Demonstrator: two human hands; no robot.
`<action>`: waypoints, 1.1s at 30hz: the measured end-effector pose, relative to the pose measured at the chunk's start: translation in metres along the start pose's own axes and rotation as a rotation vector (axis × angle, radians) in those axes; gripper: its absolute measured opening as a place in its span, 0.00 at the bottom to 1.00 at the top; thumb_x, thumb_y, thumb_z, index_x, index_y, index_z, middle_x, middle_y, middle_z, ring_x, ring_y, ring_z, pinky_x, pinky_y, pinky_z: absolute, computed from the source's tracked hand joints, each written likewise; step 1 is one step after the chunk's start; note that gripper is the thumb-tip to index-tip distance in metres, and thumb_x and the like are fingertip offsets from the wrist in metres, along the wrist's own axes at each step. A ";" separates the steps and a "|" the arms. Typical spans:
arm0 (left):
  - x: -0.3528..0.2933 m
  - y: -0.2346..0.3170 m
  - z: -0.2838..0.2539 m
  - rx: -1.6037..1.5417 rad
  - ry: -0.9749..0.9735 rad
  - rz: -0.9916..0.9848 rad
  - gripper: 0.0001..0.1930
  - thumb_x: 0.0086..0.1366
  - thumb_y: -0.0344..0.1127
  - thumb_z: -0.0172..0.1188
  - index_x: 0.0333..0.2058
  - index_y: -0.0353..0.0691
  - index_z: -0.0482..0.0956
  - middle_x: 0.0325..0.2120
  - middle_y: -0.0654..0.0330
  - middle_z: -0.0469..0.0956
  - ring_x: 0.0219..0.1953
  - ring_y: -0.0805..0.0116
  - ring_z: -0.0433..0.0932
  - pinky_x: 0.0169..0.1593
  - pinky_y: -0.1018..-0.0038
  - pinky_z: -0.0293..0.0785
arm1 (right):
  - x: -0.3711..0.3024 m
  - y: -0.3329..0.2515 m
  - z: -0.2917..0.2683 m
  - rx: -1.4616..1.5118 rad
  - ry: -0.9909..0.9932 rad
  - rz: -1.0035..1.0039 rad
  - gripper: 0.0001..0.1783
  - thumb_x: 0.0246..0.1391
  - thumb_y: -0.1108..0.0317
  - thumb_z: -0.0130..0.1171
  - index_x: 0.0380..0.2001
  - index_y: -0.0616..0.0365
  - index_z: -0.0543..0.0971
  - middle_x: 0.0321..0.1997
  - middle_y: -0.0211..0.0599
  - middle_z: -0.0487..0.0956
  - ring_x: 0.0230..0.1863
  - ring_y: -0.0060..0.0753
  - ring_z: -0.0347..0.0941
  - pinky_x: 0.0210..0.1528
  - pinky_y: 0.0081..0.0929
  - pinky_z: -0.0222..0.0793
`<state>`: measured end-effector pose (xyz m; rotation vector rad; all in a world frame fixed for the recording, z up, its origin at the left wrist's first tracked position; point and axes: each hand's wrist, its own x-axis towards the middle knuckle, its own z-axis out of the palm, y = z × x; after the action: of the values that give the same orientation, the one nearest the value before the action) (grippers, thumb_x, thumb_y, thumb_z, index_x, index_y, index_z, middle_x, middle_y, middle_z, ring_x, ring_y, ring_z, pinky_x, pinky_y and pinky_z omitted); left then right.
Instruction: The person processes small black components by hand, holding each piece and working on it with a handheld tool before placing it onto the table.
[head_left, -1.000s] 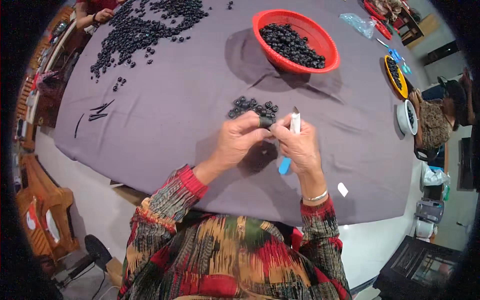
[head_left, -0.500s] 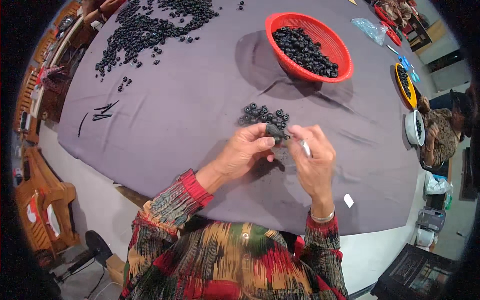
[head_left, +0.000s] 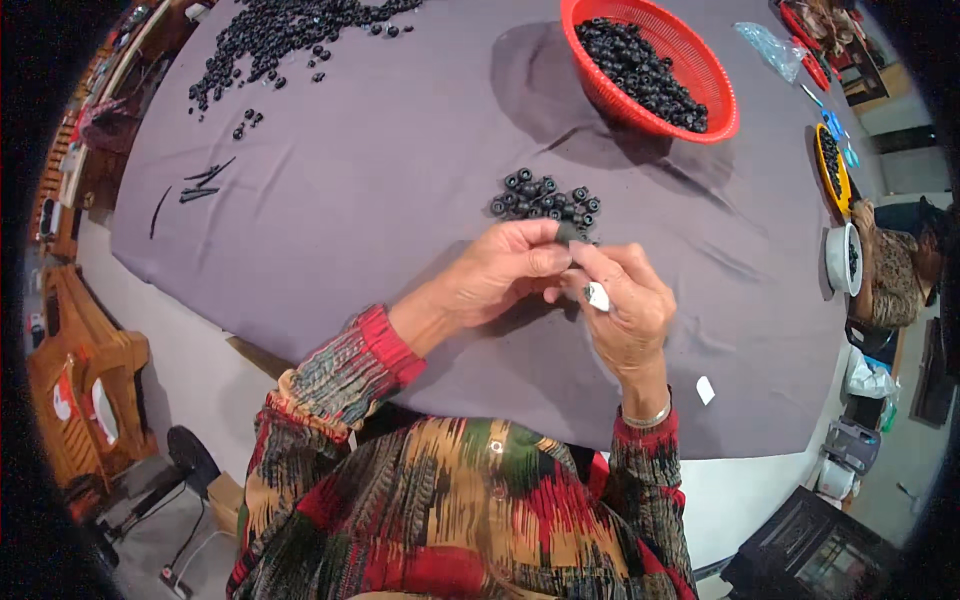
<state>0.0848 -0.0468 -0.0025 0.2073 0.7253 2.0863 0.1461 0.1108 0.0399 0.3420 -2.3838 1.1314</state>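
Note:
My left hand (head_left: 505, 262) and my right hand (head_left: 628, 300) meet over the table, fingertips pinched together. A dark covering (head_left: 567, 233) shows at the left index fingertip. The small black part between the fingers is mostly hidden now; the earlier frame shows it as a small rounded piece. Against my right palm, the curled fingers hold a small white piece (head_left: 597, 296) with a dark tip. Just beyond my hands lies a cluster of round black parts with ring-shaped ends (head_left: 545, 198).
A red plastic basket (head_left: 722, 100) of black parts stands at the far right. Many more black parts (head_left: 285, 40) spread over the far left. Thin black strips (head_left: 203, 185) lie at left, a white scrap (head_left: 705, 390) at right. Another person (head_left: 895, 255) sits by a white bowl (head_left: 840, 262).
The view has shifted, so the table and basket sit higher. My right fingers have closed in on the left fingertips, and the black part between them is now mostly covered.

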 end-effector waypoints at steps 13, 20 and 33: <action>0.004 -0.001 -0.003 -0.025 -0.063 -0.046 0.09 0.66 0.35 0.56 0.41 0.38 0.76 0.34 0.64 0.78 0.35 0.76 0.76 0.36 0.81 0.72 | 0.001 0.008 -0.006 -0.055 -0.126 -0.018 0.19 0.40 0.82 0.66 0.39 0.57 0.82 0.29 0.36 0.76 0.27 0.31 0.77 0.27 0.24 0.72; -0.002 -0.003 0.000 -0.164 -0.063 -0.008 0.07 0.65 0.33 0.57 0.40 0.38 0.76 0.32 0.64 0.77 0.33 0.77 0.73 0.35 0.80 0.71 | -0.005 0.004 0.007 -0.252 0.122 -0.249 0.19 0.36 0.81 0.69 0.36 0.56 0.83 0.26 0.33 0.76 0.23 0.29 0.74 0.22 0.24 0.70; -0.001 -0.006 -0.006 -0.159 0.014 0.052 0.09 0.63 0.34 0.60 0.41 0.38 0.75 0.35 0.65 0.77 0.33 0.77 0.74 0.35 0.80 0.72 | -0.003 0.004 0.004 -0.234 0.080 -0.342 0.16 0.38 0.75 0.67 0.36 0.60 0.82 0.25 0.33 0.76 0.23 0.27 0.74 0.21 0.22 0.68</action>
<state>0.0870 -0.0476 -0.0104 0.1247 0.5648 2.1856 0.1457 0.1103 0.0341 0.5835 -2.2469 0.6915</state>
